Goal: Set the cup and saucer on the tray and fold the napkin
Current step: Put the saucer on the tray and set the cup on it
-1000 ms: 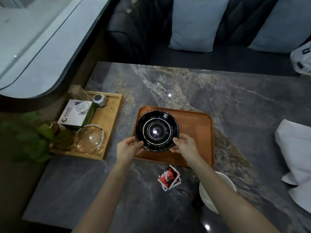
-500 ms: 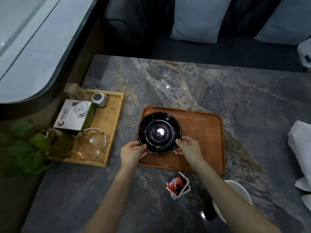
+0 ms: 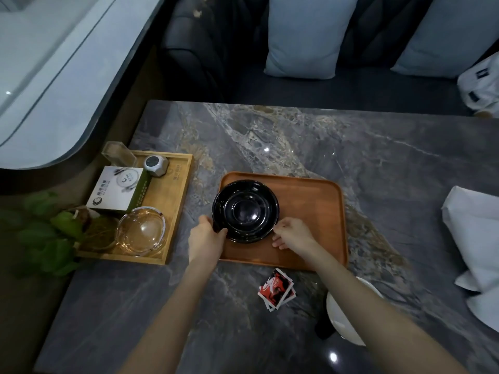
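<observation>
The black saucer (image 3: 245, 211) sits on the left part of the brown tray (image 3: 310, 211), its glossy rings facing up. The left hand (image 3: 206, 238) is closed on the saucer's near-left rim, fingers curled over the edge. The right hand (image 3: 293, 233) lies at the near-right rim with fingers loosely bent and partly spread; whether it grips the saucer or only touches it cannot be told. Both forearms reach in from the near edge of the grey marble bench (image 3: 378, 163), on which the tray rests.

Near the person, just beside the right forearm, a white cup (image 3: 348, 314) stands on the bench, partly hidden by the arm. A small stack of red and white packets (image 3: 276, 288) lies between the tray and the cup. The white napkin (image 3: 478, 238) lies crumpled at the right edge of the bench, well apart from the tray.

To the left, a lighter wooden tray (image 3: 178, 211) holds a glass ashtray (image 3: 141, 229), a white and green box (image 3: 118, 188) and a small grey object (image 3: 155, 165). Green leaves (image 3: 46, 233) show beyond it. 2 pale cushions (image 3: 305, 36) lean on the dark sofa behind the bench.
</observation>
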